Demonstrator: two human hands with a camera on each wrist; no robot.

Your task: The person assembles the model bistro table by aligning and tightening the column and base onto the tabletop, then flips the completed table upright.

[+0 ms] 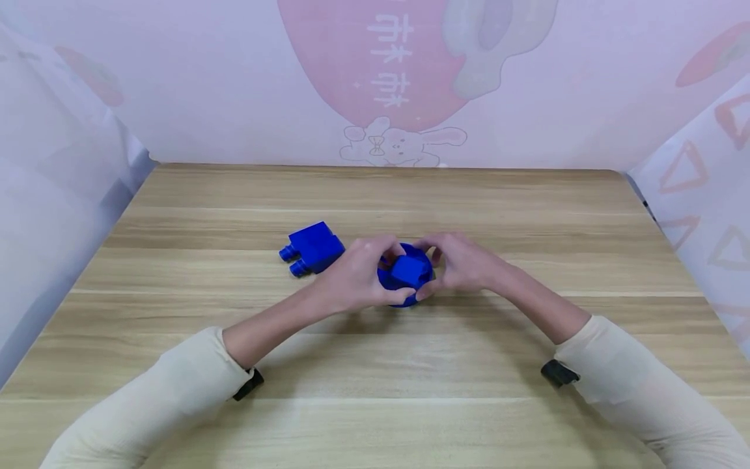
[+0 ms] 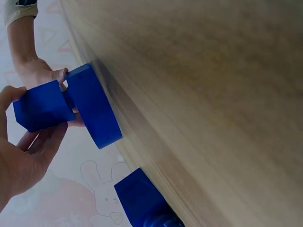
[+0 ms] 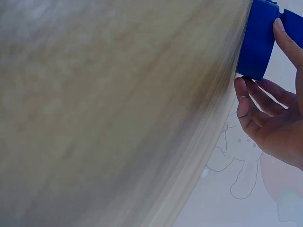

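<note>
My left hand (image 1: 354, 277) pinches a boxy blue block (image 1: 409, 270) between thumb and fingers. Under the block, a wider round blue base (image 2: 94, 106) sits on the wooden table; a narrow neck shows between the two in the left wrist view. From the other side, my right hand (image 1: 465, 264) holds the base, its thumb on the rim and fingertips at the opposite edge in the right wrist view. To the left of my left hand lies another blue block with two ridged round pegs (image 1: 316, 247), on its side.
The wooden table (image 1: 375, 404) spreads around both hands. At its far edge rises a pale printed backdrop (image 1: 234, 98) with a cartoon rabbit, and similar sheets hang at the left and right sides.
</note>
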